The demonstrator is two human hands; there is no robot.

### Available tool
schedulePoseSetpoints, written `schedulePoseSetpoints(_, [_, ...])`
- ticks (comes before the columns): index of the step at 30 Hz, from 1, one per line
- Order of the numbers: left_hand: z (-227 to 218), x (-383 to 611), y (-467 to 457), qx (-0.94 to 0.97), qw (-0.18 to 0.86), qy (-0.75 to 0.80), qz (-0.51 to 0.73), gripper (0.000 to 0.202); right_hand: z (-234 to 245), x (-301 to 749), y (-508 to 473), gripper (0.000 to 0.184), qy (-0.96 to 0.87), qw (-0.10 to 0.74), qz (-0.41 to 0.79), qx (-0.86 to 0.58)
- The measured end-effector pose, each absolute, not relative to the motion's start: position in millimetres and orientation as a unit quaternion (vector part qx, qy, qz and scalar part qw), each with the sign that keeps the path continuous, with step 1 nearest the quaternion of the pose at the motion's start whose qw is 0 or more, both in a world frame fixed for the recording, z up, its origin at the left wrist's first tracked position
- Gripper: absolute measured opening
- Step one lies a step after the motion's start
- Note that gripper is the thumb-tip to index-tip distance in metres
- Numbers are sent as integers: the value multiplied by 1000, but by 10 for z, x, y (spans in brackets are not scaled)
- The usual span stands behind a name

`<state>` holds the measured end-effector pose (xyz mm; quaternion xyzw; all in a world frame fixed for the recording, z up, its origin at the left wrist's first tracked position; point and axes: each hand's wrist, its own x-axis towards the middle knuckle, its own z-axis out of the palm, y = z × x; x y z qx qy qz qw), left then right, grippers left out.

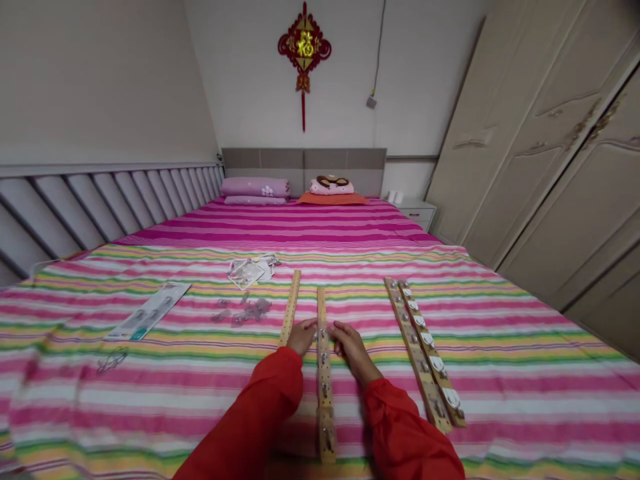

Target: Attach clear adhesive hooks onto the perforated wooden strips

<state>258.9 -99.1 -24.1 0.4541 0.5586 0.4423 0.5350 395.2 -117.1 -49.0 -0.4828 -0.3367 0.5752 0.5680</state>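
Note:
A long wooden strip with holes and small metal hooks [324, 380] lies lengthwise on the striped bedspread [150, 393] in front of me. My left hand [301, 335] and my right hand [350, 347] meet at a point on this strip, fingers curled in a pinch around a small metal hook there. A second bare wooden strip [291, 308] lies just left of my left hand. Both sleeves are red.
Two more wooden strips [423, 353] fitted with hooks lie to the right. A pile of loose clear hooks [245, 311], opened plastic bags [253, 270] and a flat package [149, 311] lie to the left. A wardrobe [550, 167] stands on the right, pillows [256, 189] at the head.

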Motion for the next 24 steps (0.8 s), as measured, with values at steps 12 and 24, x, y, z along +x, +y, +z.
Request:
schedulePoseSetpoints(12, [-4,1352,-827,394,219,705,548,19,-498,3954,-1178,39,-371,573,560,-469])
schedulePoseSetpoints(24, [-213,1258,-881,379,219,740,511,11,-501,3965,-1192,42,-364,581,557,-469])
